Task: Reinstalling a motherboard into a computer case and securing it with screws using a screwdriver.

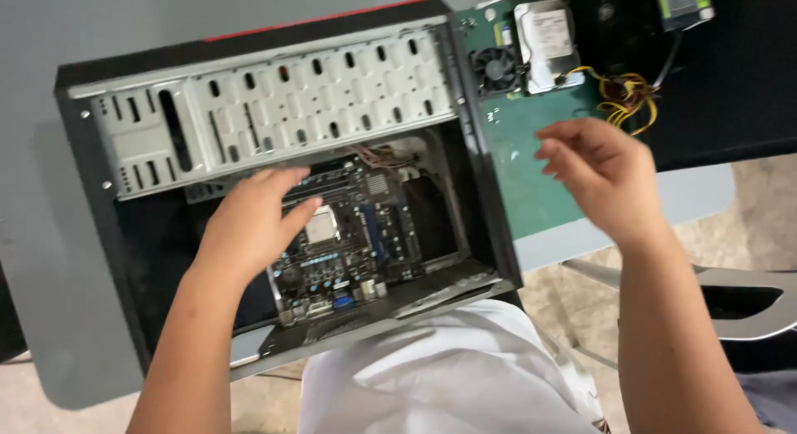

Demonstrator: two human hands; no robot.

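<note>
An open black computer case [91, 152] lies on its side on a grey table. Inside it sits a dark motherboard [365, 243] with a bare silver processor [320, 226]. My left hand [249, 226] reaches into the case, fingers spread over the board's left edge, close to the processor; whether it touches the board is unclear. My right hand [602, 172] hovers outside the case to the right, above a green mat [531, 185], fingers loosely curled and holding nothing. The case's silver drive cage [274, 102] spans its upper part.
On the mat's far end lie a small black fan [498, 68] and a silver hard drive [548, 44], with yellow and black cables [627, 98] beside them. A dark surface [730, 85] lies at the right. A chair [747, 301] stands at lower right. My white shirt [432, 376] fills the bottom.
</note>
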